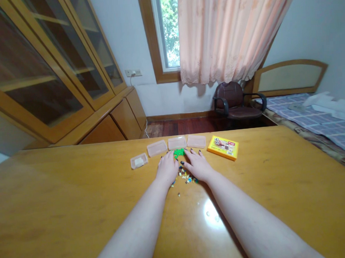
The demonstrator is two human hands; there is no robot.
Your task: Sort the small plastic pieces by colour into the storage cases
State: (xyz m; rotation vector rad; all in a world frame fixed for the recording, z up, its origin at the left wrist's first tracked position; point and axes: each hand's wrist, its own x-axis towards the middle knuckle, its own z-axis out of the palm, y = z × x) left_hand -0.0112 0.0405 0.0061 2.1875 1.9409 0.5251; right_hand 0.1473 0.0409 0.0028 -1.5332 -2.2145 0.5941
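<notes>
Many small pieces (189,179): white, yellow, blue and dark bits scattered on the table (62,198), most of them between the two wrists and thumbs, a few close against the inner side of each wrist.
Green pieces (179,153): gathered in a bright cluster just beyond the mixed bits, between the fingertips of both hands and in front of the middle tray.
Left hand (167,170): palm down, fingers stretched forward at the left edge of the green cluster, thumb apart from them; whether anything lies under the palm I cannot tell.
Right hand (198,165): palm down, fingers spread and apart, index finger by the right edge of the green cluster, thumb pointing inward over the mixed bits; contact with them is too small to tell.
Stray piece (179,194): alone on the wood, nearer the person than the rest.
Trays: four shallow see-through ones in an arc beyond the hands; the small tray (133,163) at far left holds something white, then come the second tray (157,148), the middle tray (177,143) and the right tray (196,141).
Yellow box (223,147): flat and slightly angled, right of the trays, printed side up.
Beyond the table: glass-door cabinet (60,65) at left, pink curtain (227,28) by the window (170,28), chair (232,102), and bed (290,77) at right.
</notes>
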